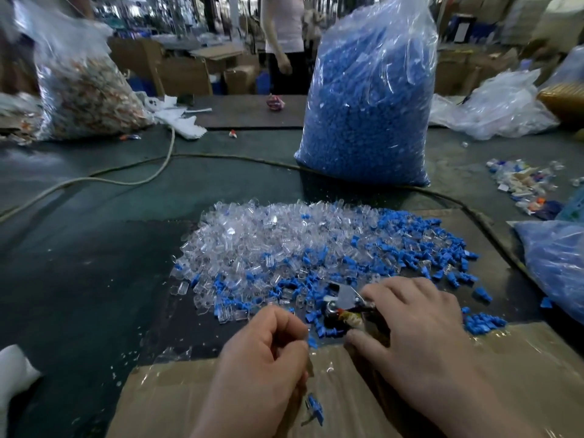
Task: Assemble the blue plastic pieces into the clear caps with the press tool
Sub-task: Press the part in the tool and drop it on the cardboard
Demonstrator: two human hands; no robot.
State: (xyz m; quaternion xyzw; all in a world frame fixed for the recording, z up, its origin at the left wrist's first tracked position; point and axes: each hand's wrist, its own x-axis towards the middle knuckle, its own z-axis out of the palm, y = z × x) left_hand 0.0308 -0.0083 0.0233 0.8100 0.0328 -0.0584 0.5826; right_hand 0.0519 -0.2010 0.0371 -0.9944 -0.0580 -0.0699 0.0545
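- A tall clear bag (369, 99), stuffed with blue plastic, is stood on the dark table (79, 279) well behind the work area.
- A flattened cardboard sheet (521, 358) is laid at the near edge, under both wrists.
- A heap of clear caps (252, 245) is spread between bag and hands, with loose blue pieces (395, 222) mixed in along its right and near sides.
- The right hand (414, 336) is arched over the small press tool (347, 297), thumb on the near side, fingers over the far side, so the tool is gripped.
- The left hand (262, 368) is curled tight, thumb against forefinger, just left of the tool; whether a part is pinched cannot be told.
- 1 finished part (316, 406), blue inside clear, is seen on the cardboard by the left wrist.
- The step in hand is judged to be loading the press. Next, 1 cap and 1 blue piece would need to be seated squarely before the lever is pressed.
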